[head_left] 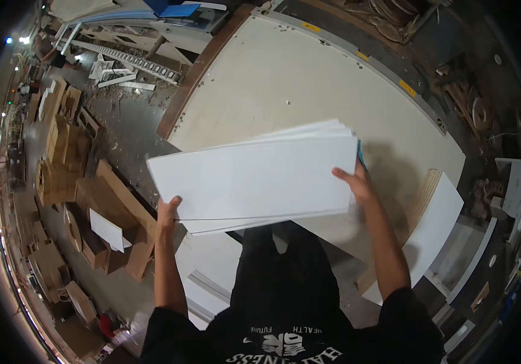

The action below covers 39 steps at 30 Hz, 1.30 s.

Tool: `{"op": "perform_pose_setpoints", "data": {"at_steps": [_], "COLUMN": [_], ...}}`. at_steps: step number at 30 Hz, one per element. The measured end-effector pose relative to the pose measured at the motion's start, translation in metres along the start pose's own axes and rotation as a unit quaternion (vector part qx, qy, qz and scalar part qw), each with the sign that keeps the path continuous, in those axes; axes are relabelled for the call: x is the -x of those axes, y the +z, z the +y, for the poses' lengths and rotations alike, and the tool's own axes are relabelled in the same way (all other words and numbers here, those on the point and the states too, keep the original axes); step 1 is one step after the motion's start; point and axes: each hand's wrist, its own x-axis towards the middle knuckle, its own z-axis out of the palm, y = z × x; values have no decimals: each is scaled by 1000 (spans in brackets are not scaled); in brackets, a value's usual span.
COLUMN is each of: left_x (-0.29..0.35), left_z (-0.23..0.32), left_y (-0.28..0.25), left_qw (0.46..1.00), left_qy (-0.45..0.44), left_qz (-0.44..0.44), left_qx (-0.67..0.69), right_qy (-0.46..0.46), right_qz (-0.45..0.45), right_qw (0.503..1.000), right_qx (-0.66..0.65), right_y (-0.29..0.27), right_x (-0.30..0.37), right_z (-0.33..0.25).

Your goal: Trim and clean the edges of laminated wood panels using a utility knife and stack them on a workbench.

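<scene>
**Fanned stack of white panels (254,179) gripped at both ends**

The stack lies between the two hands, out in front of the person's dark clothing (288,273) and over the near part of a pale worktop (285,91). Its long sides run left to right, with the right end a little farther away than the left. The panels do not line up: lower ones peek out along the far right and the near edge.

The left hand (167,212) pinches the near left corner, thumb on the upper face. The right hand (357,184) clamps the right end, its thumb also on top, reaching inward from the edge. The other fingers are mostly hidden by the panels, so their exact hold cannot be told. A bit of teal shows just beside the right hand; what it is stays unclear.

Right of the stack, apart from it, a pile of white-topped boards (433,233) sits at the worktop's right side. A metal rail (357,54) with yellow labels follows the far edge. To the left, open cardboard boxes (142,209) stand on the floor (128,130).
</scene>
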Motion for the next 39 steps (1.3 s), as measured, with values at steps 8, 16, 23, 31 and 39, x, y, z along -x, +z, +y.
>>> {"op": "perform_pose_setpoints", "data": {"at_steps": [8,16,23,31,39], "left_x": [-17,14,49,57,47], "left_z": [-38,-79,-12,-4,15], "left_y": [-26,-27,34,16,28], "left_qw": [980,990,974,984,989], "left_qy": [153,39,180,142,123], "left_qz": [123,84,90,94,84], "left_qx": [33,-105,106,52,-12], "right_qy": [-152,-25,-172,-205,-175], "right_qz": [-164,-87,-139,-158,-42], "right_qw": [970,996,975,966,983], "right_qx": [93,-21,-30,25,-38], "right_y": [-4,-72,-55,-6,-29], "right_x": [-153,-164,-137,-112,-114], "right_z": [-60,1,8,-77,-58]}}
